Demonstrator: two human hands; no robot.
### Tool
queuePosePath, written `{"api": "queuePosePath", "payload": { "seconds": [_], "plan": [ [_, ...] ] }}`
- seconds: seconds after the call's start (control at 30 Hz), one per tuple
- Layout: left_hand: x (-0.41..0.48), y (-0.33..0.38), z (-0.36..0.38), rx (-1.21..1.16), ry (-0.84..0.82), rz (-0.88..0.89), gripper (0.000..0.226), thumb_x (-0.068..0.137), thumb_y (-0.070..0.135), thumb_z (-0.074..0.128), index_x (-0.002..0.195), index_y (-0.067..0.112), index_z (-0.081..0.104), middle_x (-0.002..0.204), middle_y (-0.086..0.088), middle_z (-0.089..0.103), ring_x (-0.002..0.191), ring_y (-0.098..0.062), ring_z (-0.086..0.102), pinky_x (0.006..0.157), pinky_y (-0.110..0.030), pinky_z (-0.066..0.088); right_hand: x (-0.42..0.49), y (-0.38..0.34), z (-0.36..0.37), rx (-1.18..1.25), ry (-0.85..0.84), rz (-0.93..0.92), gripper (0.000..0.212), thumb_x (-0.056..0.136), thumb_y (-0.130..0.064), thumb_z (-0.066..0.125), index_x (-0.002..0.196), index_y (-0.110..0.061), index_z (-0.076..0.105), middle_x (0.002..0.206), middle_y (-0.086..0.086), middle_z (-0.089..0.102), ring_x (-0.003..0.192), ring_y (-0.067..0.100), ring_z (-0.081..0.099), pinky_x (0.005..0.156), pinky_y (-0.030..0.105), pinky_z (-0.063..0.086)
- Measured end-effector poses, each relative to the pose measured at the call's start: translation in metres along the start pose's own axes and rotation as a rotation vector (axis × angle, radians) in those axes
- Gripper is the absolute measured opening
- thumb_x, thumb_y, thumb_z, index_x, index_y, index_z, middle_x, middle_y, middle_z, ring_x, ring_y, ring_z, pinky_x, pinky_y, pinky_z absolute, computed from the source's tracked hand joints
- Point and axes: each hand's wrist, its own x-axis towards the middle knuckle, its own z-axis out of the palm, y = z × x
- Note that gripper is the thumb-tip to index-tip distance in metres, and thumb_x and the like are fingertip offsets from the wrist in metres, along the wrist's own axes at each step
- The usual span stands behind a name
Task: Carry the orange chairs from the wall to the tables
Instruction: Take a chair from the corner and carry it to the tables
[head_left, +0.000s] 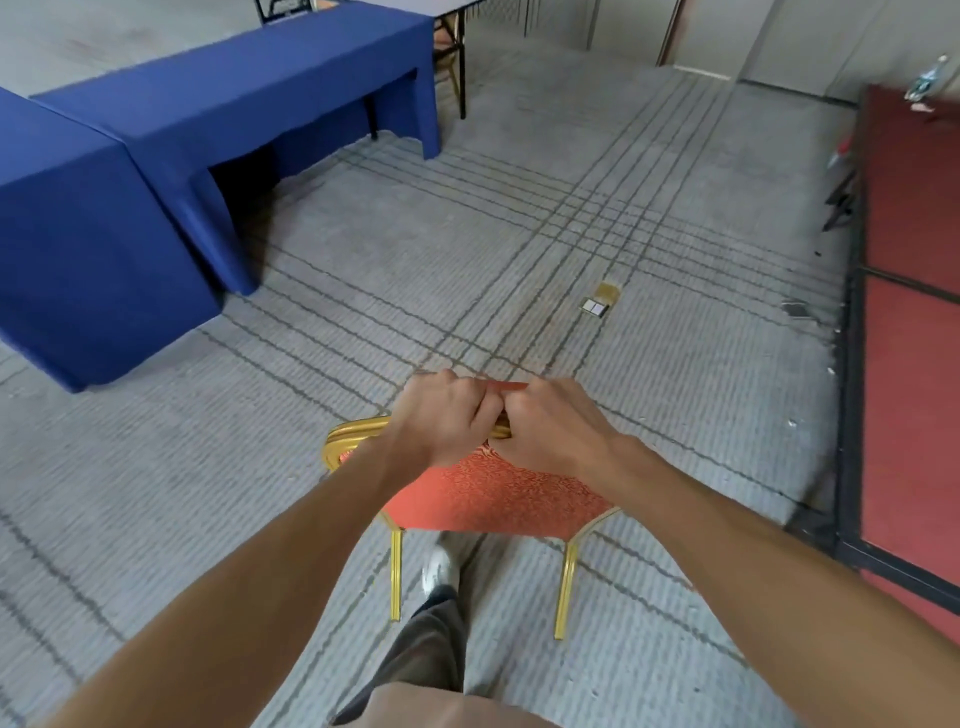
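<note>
Both hands are being closed over the top of the back of the orange chair (493, 493). The left hand (447, 415) and the right hand (550, 426) are being held side by side, knuckles up and touching, with the fingers curled out of sight behind the rim. Much of the chair's back is being hidden by the wrists, and only two gold legs are being shown; whether their feet are touching the carpet (467, 234) cannot be told. The chair is being held directly in front of the person, above a white shoe (436, 569), well apart from the blue-covered desk (234, 88) at the upper left. A second blue-covered desk (78, 234), nearer, is being cut off by the left edge. A red platform (914, 364) is being cropped at the right, with a blurred bottle (927, 78) on it. A small floor socket (600, 301) is being shown in the carpet ahead.
</note>
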Motion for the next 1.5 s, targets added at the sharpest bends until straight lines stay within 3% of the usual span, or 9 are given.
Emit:
{"api": "queuePosePath", "payload": {
  "seconds": [0.1, 0.27, 0.47, 0.57, 0.67, 0.9, 1.03, 1.17, 1.5],
  "plan": [
    [0.041, -0.016, 0.033, 0.022, -0.047, 0.041, 0.060, 0.086, 0.044, 0.007, 0.066, 0.014, 0.055, 0.060, -0.003, 0.059, 0.051, -0.019, 0.041, 0.046, -0.030, 0.017, 0.031, 0.035, 0.013, -0.036, -0.076, 0.030, 0.027, 0.087, -0.039, 0.050, 0.080, -0.017, 0.063, 0.070, -0.001, 0.066, 0.065, 0.023, 0.063, 0.062, 0.034, 0.050],
    [0.129, -0.041, 0.083, -0.084, 0.012, 0.039, 0.048, 0.089, 0.035, 0.025, 0.054, 0.014, 0.051, 0.049, -0.001, 0.054, 0.041, -0.020, 0.038, 0.041, -0.027, 0.022, 0.099, 0.107, 0.025, -0.070, -0.153, 0.083, 0.025, 0.085, -0.042, 0.050, 0.076, -0.021, 0.059, 0.066, -0.004, 0.063, 0.062, 0.019, 0.060, 0.064, 0.035, 0.054],
    [0.269, -0.075, 0.078, -0.045, -0.044, 0.031, 0.055, 0.091, 0.044, 0.012, 0.071, 0.015, 0.055, 0.060, -0.001, 0.058, 0.048, -0.020, 0.041, 0.045, -0.029, 0.018, 0.195, 0.188, 0.009, 0.093, 0.017, 0.257, 0.021, 0.086, -0.044, 0.054, 0.079, -0.025, 0.060, 0.057, -0.009, 0.050, 0.055, 0.019, 0.053, 0.053, 0.030, 0.046],
    [0.325, -0.089, 0.078, -0.037, -0.060, 0.011, 0.041, 0.100, 0.035, 0.028, 0.075, 0.015, 0.054, 0.056, 0.002, 0.045, 0.049, -0.020, 0.037, 0.045, -0.030, 0.016, 0.237, 0.221, -0.001, 0.151, 0.067, 0.306, 0.022, 0.083, -0.044, 0.055, 0.069, -0.028, 0.050, 0.051, -0.010, 0.044, 0.052, 0.019, 0.052, 0.051, 0.031, 0.045],
    [0.363, -0.098, 0.082, -0.027, -0.072, 0.010, 0.038, 0.102, 0.031, 0.035, 0.073, 0.014, 0.053, 0.056, 0.001, 0.047, 0.051, -0.024, 0.045, 0.045, -0.033, 0.032, 0.267, 0.248, -0.006, 0.179, 0.045, 0.334, 0.022, 0.084, -0.044, 0.060, 0.070, -0.027, 0.053, 0.055, -0.007, 0.050, 0.054, 0.019, 0.052, 0.051, 0.030, 0.040],
    [0.439, -0.129, 0.091, 0.107, -0.117, 0.078, 0.025, 0.102, 0.026, 0.034, 0.091, 0.014, 0.053, 0.057, 0.004, 0.029, 0.051, -0.026, 0.036, 0.046, -0.030, 0.025, 0.336, 0.302, -0.008, 0.200, 0.052, 0.346, 0.024, 0.081, -0.046, 0.059, 0.068, -0.026, 0.055, 0.055, -0.007, 0.052, 0.054, 0.018, 0.053, 0.052, 0.033, 0.047],
    [0.499, -0.155, 0.104, 0.002, -0.156, 0.049, 0.028, 0.102, 0.026, 0.032, 0.095, 0.010, 0.053, 0.068, -0.001, 0.044, 0.058, -0.025, 0.039, 0.047, -0.030, 0.024, 0.388, 0.344, -0.012, 0.268, 0.011, 0.335, 0.019, 0.082, -0.039, 0.063, 0.072, -0.024, 0.058, 0.059, -0.008, 0.055, 0.057, 0.016, 0.054, 0.050, 0.029, 0.040],
    [0.583, -0.181, 0.123, -0.169, -0.354, -0.029, 0.043, 0.105, 0.035, 0.029, 0.081, 0.008, 0.054, 0.070, 0.002, 0.052, 0.066, -0.018, 0.051, 0.055, -0.033, 0.030, 0.443, 0.393, -0.009, 0.266, -0.009, 0.262, 0.016, 0.084, -0.034, 0.061, 0.074, -0.025, 0.052, 0.057, -0.012, 0.047, 0.059, 0.017, 0.052, 0.055, 0.029, 0.040],
    [0.734, -0.214, 0.124, -0.046, -0.272, -0.003, 0.059, 0.088, 0.047, 0.013, 0.075, 0.006, 0.054, 0.062, 0.001, 0.048, 0.053, -0.010, 0.040, 0.049, -0.031, 0.022, 0.562, 0.501, -0.047, 0.252, 0.033, 0.143, 0.024, 0.085, -0.038, 0.062, 0.072, -0.020, 0.054, 0.056, -0.011, 0.046, 0.059, 0.017, 0.053, 0.055, 0.028, 0.037]
  ]
}}
